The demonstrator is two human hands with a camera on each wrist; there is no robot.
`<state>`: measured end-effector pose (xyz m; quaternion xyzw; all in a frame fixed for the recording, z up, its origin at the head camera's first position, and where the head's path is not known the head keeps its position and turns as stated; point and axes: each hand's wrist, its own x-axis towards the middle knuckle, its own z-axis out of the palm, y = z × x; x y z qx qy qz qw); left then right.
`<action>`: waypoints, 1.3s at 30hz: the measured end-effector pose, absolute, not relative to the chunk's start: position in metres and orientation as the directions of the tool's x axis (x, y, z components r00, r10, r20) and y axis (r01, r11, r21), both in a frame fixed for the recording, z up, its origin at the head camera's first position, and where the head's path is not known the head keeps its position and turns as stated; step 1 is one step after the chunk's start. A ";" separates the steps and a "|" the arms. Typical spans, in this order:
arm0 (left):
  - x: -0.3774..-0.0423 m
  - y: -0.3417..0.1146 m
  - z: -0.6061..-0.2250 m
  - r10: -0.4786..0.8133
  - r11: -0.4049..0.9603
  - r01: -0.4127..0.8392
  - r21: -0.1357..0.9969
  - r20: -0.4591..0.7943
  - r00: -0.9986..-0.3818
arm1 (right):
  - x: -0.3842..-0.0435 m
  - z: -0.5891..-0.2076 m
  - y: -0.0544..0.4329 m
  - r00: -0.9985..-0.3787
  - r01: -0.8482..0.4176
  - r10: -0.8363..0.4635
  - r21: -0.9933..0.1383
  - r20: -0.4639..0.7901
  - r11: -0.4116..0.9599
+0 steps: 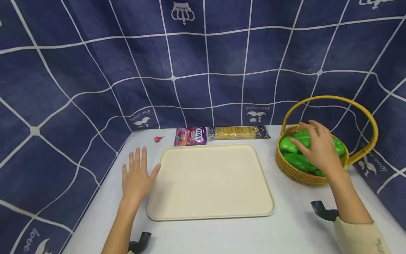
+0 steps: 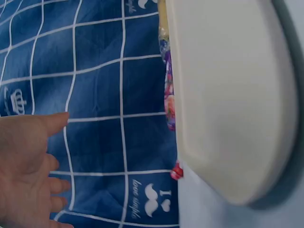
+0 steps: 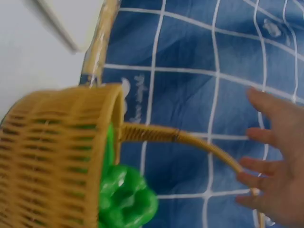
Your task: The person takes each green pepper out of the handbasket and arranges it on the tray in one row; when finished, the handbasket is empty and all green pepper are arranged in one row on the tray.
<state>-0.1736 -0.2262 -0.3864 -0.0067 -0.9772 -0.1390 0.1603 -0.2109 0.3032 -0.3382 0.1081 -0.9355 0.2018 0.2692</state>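
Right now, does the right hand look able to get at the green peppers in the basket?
Probably yes. The right hand holds nothing and hovers above the basket, the green peppers lie uncovered, and the handle arches up without seeming to block the way.

Woven wicker basket (image 1: 301, 175), glossy green peppers (image 1: 296, 161), smooth matt tray (image 1: 210, 181)

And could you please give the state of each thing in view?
Left hand: fingers spread, holding nothing
Right hand: holding nothing
Basket: upright, filled
Green peppers: inside basket
Tray: flat, right side up
Purple packet: lying flat
Yellow packet: lying flat
Small red item: lying loose
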 end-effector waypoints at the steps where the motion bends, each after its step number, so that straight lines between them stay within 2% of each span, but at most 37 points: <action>1: -0.172 -0.228 -0.388 -0.040 0.957 0.057 0.286 0.323 -0.945 | -0.215 -0.339 0.307 -0.816 -0.331 -0.088 -0.337 0.572 0.881; 3: -0.169 -0.232 -0.392 -0.053 0.945 0.061 0.320 0.336 -0.940 | -0.223 -0.341 0.316 -0.791 -0.371 -0.086 -0.363 0.606 0.855; 6: -0.164 -0.238 -0.400 -0.055 0.926 0.077 0.371 0.333 -0.941 | -0.234 -0.345 0.332 -0.790 -0.402 -0.100 -0.388 0.605 0.829; 11: -0.151 -0.251 -0.418 -0.014 0.895 0.126 0.429 0.310 -0.951 | -0.243 -0.352 0.359 -0.855 -0.370 -0.130 -0.414 0.503 0.831; 18: -0.136 -0.266 -0.444 0.039 0.843 0.140 0.519 0.201 -0.979 | -0.243 -0.364 0.390 -0.895 -0.397 -0.268 -0.362 0.357 0.843; 25: -0.127 -0.273 -0.466 0.156 0.742 0.174 0.647 0.085 -0.984 | -0.244 -0.372 0.403 -0.887 -0.441 -0.352 -0.315 0.300 0.840; 33: -0.111 -0.278 -0.478 0.186 0.711 0.144 0.688 0.014 -0.982 | -0.251 -0.385 0.409 -0.860 -0.502 -0.435 -0.283 0.268 0.817; 39: -0.109 -0.278 -0.481 0.212 0.688 0.131 0.714 -0.025 -0.977 | -0.253 -0.391 0.412 -0.855 -0.502 -0.437 -0.228 0.280 0.834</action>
